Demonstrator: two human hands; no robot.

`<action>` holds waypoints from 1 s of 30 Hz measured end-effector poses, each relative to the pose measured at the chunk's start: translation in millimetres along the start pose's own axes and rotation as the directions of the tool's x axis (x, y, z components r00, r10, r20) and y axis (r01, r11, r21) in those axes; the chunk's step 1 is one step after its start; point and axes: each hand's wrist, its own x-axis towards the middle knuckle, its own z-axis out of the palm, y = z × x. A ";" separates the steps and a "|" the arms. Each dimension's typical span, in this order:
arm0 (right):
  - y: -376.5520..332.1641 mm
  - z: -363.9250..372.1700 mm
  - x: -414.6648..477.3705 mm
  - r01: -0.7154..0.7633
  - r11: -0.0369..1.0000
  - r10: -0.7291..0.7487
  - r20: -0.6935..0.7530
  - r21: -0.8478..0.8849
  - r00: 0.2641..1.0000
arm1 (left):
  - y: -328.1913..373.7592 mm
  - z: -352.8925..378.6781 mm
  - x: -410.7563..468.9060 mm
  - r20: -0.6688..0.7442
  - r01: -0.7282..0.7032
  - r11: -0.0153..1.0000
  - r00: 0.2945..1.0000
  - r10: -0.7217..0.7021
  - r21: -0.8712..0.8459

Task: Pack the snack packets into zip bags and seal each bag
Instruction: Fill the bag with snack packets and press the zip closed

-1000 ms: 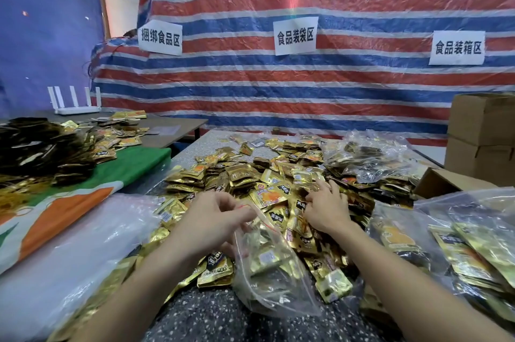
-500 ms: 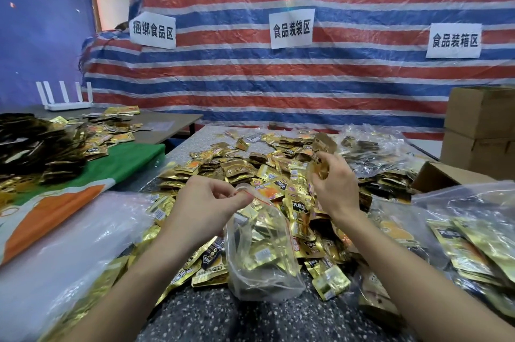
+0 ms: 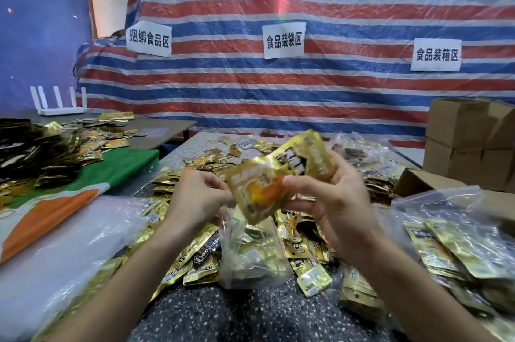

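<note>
Head camera view: a person is packing gold snack packets [image 3: 262,188] into a clear zip bag [image 3: 250,258] that is standing near the front edge of a speckled table [image 3: 223,316]. The job is looking well short of done. Several clear bags [image 3: 457,241] holding packets are lying by the table's right edge, though whether they are sealed cannot be told. A loose pile [image 3: 195,255] of packets is spreading from the front edge toward the far edge, waiting to be bagged. The bag in hand is showing some packets inside, its mouth is gaping, and sealing it is not yet done.

The right hand [image 3: 337,202] is poised above the bag, palm turned inward, its fingers and thumb clasping a small bunch of the packets, at least two, just over the bag's mouth. The left hand [image 3: 195,199] is hovering level with it on the bag's other side, fingers curled. It appears to be pinching the bag's upper rim to hold it open, though blur is making that hold hard to confirm. Both forearms are reaching in from the front edge. Cardboard boxes [image 3: 459,143] are standing stacked beyond the right edge.
</note>
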 end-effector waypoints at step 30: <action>-11.5 -4.3 33.5 0.001 0.664 0.090 0.082 -0.747 0.993 | 25.9 -35.6 -2.7 0.229 0.211 0.962 0.959 -0.169 -0.175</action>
